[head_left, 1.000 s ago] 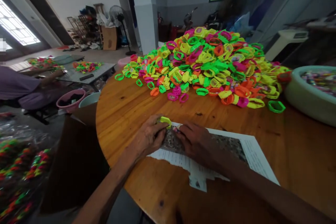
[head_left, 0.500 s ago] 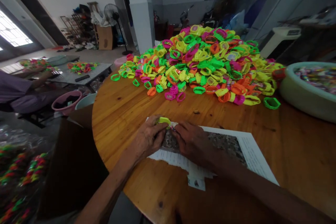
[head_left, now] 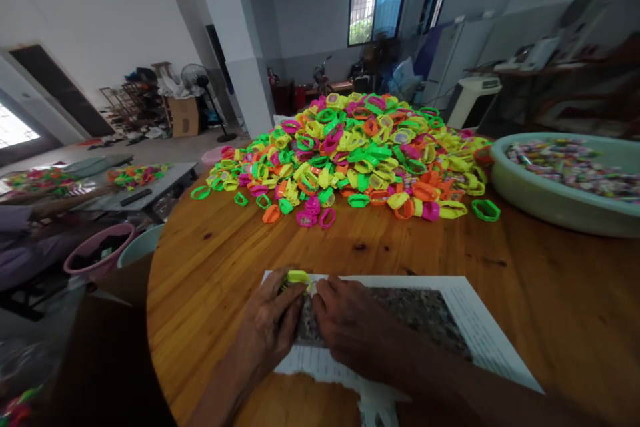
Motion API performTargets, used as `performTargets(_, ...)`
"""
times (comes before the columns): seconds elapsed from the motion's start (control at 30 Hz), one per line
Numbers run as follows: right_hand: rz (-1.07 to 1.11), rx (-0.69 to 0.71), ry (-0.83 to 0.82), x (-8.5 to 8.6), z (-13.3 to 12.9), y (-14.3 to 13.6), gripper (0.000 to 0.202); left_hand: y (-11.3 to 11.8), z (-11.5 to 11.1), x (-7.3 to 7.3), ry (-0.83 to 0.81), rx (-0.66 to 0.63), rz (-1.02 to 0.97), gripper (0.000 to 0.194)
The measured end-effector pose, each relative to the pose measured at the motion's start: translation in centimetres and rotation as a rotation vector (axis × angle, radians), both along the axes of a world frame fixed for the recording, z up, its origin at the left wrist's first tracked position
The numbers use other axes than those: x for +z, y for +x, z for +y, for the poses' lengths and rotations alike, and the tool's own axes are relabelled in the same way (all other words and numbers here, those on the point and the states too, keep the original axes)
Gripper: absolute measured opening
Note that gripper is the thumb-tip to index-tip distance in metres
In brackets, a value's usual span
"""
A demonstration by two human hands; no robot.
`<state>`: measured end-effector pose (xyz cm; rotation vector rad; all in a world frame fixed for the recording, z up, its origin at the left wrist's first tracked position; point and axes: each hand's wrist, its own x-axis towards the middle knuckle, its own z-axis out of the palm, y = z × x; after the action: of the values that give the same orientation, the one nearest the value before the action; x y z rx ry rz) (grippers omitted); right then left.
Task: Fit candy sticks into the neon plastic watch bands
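Observation:
Over a dark speckled slab (head_left: 415,310) on a printed paper sheet (head_left: 485,320), both hands meet. My left hand (head_left: 273,317) has its fingers closed on a yellow plastic toy watch (head_left: 299,276). Just right of it, my right hand (head_left: 345,320) is pinched at the watch's end, by a small pale item (head_left: 313,285) too small to make out. Beyond the hands rises a large pile of neon watch-shaped pieces (head_left: 360,147) in green, yellow, orange and pink.
A pale green tub (head_left: 560,210) of small wrapped pieces stands on the round wooden table (head_left: 200,280) at right. At left, a person (head_left: 30,233) sits by a grey table (head_left: 160,190), near a pink basin (head_left: 100,250). A fan (head_left: 200,80) stands behind.
The view has tilted up and turned right, so the table and pile appear lower and further left. Both hands stay together at the yellow watch, and the right hand's fingers are drawn in more.

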<state>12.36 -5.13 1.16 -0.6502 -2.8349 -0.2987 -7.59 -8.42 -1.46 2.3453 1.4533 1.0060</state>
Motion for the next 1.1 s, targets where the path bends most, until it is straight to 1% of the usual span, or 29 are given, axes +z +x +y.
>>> performTargets(0.1, -0.028, 0.034, -0.013, 0.2, 0.2, -0.3, 0.011, -0.4, -0.1, -0.9, -0.005, 0.045, 0.051, 0.042)
performTargets(0.27, -0.048, 0.039, 0.047, 0.9, 0.1, -0.7, 0.011, -2.1, 0.3, -3.7, 0.058, 0.074, 0.068, 0.042)
performTargets(0.37, -0.032, 0.063, 0.078, 0.7, 0.1, -0.6, 0.009, -2.9, 0.7, -4.7, 0.122, 0.078, 0.091, 0.041)
performTargets(0.43, -0.015, 0.053, 0.088, 0.2, 0.3, -0.6, 0.013, -2.9, 1.0, -4.6, 0.135, 0.075, 0.082, 0.038)
performTargets(0.5, 0.009, 0.034, 0.054, -0.3, 0.5, -0.6, 0.019, -2.4, 1.2, -4.0, 0.137, 0.077, 0.053, 0.031)
performTargets(0.6, 0.051, 0.001, -0.050, -0.4, 0.5, -0.6, 0.024, -1.4, 1.0, -2.3, 0.160, 0.078, 0.017, 0.020)
performTargets(0.67, 0.077, -0.014, -0.113, 0.2, 0.1, -0.5, 0.018, -1.3, 0.4, -0.8, 0.169, 0.103, 0.025, 0.019)
performTargets(0.7, 0.087, -0.014, -0.134, 0.6, -0.1, -0.4, 0.014, -1.6, -0.2, -0.1, 0.173, 0.132, 0.037, 0.019)
performTargets(0.77, 0.105, 0.004, -0.148, 1.4, -0.3, 0.3, 0.006, -3.1, -1.7, 1.4, 0.194, 0.238, 0.063, 0.018)
performTargets(0.83, 0.127, 0.013, -0.123, 1.5, 0.0, 1.3, 0.008, -5.5, -4.1, 2.7, 0.245, 0.385, 0.080, 0.017)
performTargets(0.87, 0.152, -0.003, -0.104, 1.3, 0.3, 1.9, 0.010, -6.9, -5.5, 3.3, 0.277, 0.465, 0.087, 0.016)
performTargets(0.93, 0.214, -0.074, -0.064, 0.3, 0.9, 3.3, 0.014, -9.6, -8.7, 4.3, 0.320, 0.635, 0.102, 0.016)
performTargets(1.0, 0.279, -0.173, -0.009, -1.0, 1.5, 4.8, 0.017, -11.9, -12.1, 4.8, 0.346, 0.821, 0.105, 0.021)
performTargets(1.03, 0.304, -0.214, 0.018, -1.7, 1.8, 5.5, 0.019, -12.9, -13.7, 4.9, 0.351, 0.924, 0.098, 0.024)
performTargets(1.1, 0.330, -0.261, 0.057, -2.8, 2.2, 6.7, 0.023, -14.7, -16.4, 4.6, 0.327, 1.123, 0.070, 0.028)
